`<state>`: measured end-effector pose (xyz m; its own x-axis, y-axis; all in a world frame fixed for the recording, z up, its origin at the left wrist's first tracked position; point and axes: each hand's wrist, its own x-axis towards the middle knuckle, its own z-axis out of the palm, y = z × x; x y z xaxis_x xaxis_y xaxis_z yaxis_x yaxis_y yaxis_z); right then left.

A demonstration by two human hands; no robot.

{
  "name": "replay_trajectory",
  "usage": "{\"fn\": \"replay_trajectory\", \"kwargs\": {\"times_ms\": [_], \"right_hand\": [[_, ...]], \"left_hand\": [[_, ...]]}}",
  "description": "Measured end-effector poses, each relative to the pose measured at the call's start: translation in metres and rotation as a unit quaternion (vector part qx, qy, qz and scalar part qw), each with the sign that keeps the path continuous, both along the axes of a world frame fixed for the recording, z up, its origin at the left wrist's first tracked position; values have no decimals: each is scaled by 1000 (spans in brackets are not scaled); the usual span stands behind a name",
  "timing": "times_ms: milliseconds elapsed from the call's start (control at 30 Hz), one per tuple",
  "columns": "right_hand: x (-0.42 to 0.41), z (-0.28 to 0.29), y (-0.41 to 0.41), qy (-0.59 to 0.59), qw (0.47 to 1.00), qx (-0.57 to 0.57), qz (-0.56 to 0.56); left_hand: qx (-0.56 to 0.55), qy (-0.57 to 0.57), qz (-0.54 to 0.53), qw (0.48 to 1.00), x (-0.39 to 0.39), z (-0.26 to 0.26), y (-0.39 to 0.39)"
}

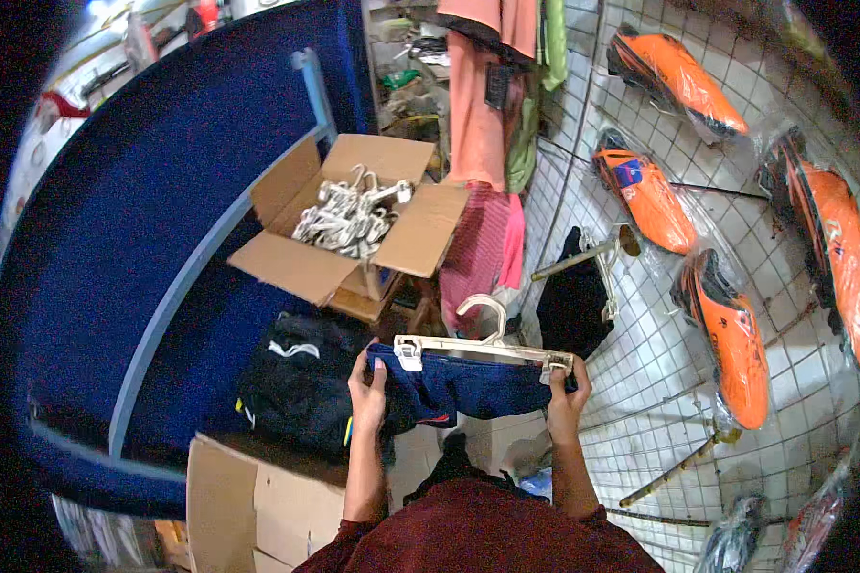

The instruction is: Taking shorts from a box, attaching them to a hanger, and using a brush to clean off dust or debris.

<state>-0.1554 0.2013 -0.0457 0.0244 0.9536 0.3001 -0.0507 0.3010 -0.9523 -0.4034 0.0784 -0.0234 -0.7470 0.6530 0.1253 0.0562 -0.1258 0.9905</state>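
A navy blue garment (473,387) hangs by its waistband from a white plastic clip hanger (487,347), held up before me. My left hand (368,390) grips the garment's left end beside one clip. My right hand (568,401) has its fingers on the other clip and the waistband's right end. Beyond them, an open cardboard box (419,229) holds a heap of white plastic hangers (351,218). To the left of my left hand lies a pile of black garments (297,387), one with a white drawstring.
On the right, orange shoes in clear plastic (731,351) hang on a wire grid wall (645,301), near a black garment (573,308) on a hanger. Pink clothes (476,114) hang ahead. An open cardboard box (222,494) stands lower left, beside a blue panel with a metal bar (165,301).
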Motion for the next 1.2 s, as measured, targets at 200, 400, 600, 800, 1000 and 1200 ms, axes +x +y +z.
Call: {"fn": "replay_trajectory", "kwargs": {"times_ms": [200,400,600,800,1000,1200], "right_hand": [[8,-8,37,-41,998,-27,29],[11,-26,70,-23,993,-111,-40],[14,-51,95,18,984,-143,-102],[19,-48,120,49,972,-132,-186],[25,-43,138,79,960,-143,-227],[30,-69,137,45,946,-173,-270]], "left_hand": [[-73,116,-92,986,-31,-30,88],[-51,69,-169,982,-30,-75,183],[-96,60,-231,966,-27,-116,269],[-42,77,-280,956,-8,-108,346],[-51,70,-323,942,15,-94,389],[-88,80,-322,939,26,-138,409]]}}
